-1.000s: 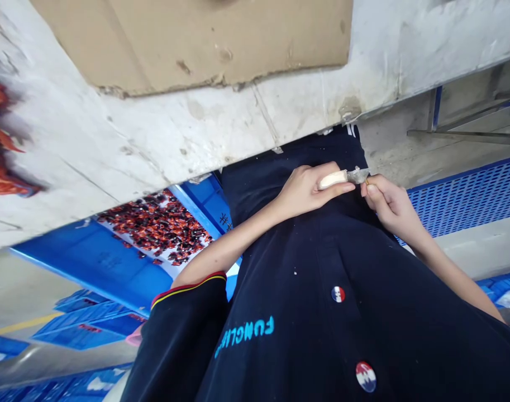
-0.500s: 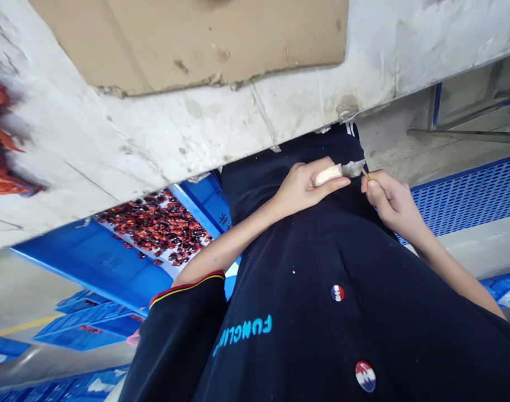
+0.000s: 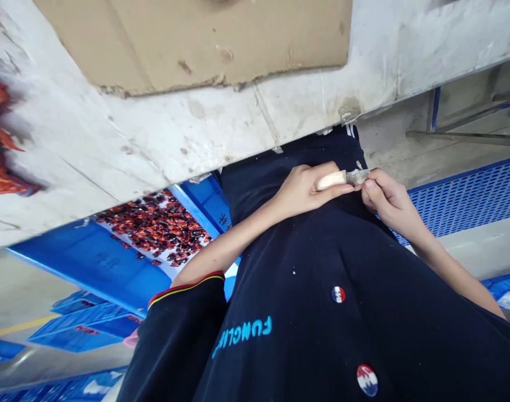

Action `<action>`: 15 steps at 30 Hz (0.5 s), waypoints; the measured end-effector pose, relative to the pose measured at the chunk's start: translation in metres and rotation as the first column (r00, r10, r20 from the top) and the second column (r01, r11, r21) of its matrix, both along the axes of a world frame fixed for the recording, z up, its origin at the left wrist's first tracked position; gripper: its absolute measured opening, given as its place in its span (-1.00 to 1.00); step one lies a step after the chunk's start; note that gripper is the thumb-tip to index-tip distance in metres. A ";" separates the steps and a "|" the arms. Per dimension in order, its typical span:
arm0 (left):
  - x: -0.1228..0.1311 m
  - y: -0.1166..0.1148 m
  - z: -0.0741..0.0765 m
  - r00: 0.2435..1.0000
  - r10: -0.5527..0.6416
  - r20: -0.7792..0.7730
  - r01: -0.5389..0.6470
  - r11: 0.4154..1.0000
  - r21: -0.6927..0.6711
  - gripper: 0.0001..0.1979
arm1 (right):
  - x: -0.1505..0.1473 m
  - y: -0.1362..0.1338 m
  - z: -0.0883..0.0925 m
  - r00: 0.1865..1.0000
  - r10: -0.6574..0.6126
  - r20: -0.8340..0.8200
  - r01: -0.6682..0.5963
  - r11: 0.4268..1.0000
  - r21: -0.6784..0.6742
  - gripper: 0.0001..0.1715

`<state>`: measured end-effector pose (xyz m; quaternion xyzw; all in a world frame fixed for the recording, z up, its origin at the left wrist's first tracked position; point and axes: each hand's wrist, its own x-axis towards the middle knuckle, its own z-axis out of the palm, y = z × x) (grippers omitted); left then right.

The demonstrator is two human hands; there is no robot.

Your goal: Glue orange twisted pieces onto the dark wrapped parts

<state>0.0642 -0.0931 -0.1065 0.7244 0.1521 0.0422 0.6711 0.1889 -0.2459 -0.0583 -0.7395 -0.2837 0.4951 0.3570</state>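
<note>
My left hand [image 3: 308,187] is closed around the pale handle of a small scraper [image 3: 330,180], its smudged grey metal blade pointing right. Fingers of my right hand [image 3: 386,198] are pinched together at the blade's far end. In them is a thin yellowish stick, now mostly hidden by the fingers and blade; a small pale bit [image 3: 359,165] shows just above the blade. Both hands are close together in front of my dark apron [image 3: 305,279], below the table edge.
A worn white table [image 3: 187,134] carries a cardboard sheet [image 3: 238,44] and, at far left, glossy red-and-black pieces [image 3: 3,151]. Below its edge, a blue bin [image 3: 87,257] holds many similar small pieces. Blue perforated panelling [image 3: 468,195] is at right.
My right hand has moved slightly inward against the scraper blade, and the stick that showed between them is now mostly covered. My left hand has dropped slightly, still gripping the handle.
</note>
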 end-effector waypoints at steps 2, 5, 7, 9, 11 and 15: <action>0.000 0.000 0.000 1.000 0.003 0.004 -0.003 1.000 -0.003 -0.48 | 0.000 0.003 0.002 0.999 0.020 0.029 -0.020 1.000 -0.001 -0.60; 0.000 0.000 0.001 1.000 -0.001 -0.011 0.001 1.000 -0.004 -0.47 | 0.001 0.006 0.004 0.998 0.046 0.052 -0.045 0.999 -0.008 -0.56; 0.000 0.000 0.001 1.000 -0.002 -0.020 0.002 1.000 -0.004 -0.47 | 0.002 0.006 0.005 0.996 0.068 0.053 -0.067 0.998 -0.015 -0.55; 0.000 0.001 0.000 1.000 -0.015 -0.027 0.015 1.000 -0.010 -0.46 | 0.003 0.005 0.005 0.994 0.094 0.047 -0.093 0.995 -0.023 -0.55; 0.000 0.000 0.000 0.999 -0.040 -0.034 0.040 0.999 -0.020 -0.45 | 0.004 0.004 0.004 0.993 0.114 0.041 -0.113 0.993 -0.026 -0.55; 0.001 -0.003 -0.003 0.997 -0.058 -0.053 0.056 0.998 -0.040 -0.44 | 0.005 -0.002 0.003 0.985 0.140 0.097 -0.136 0.990 -0.042 -0.56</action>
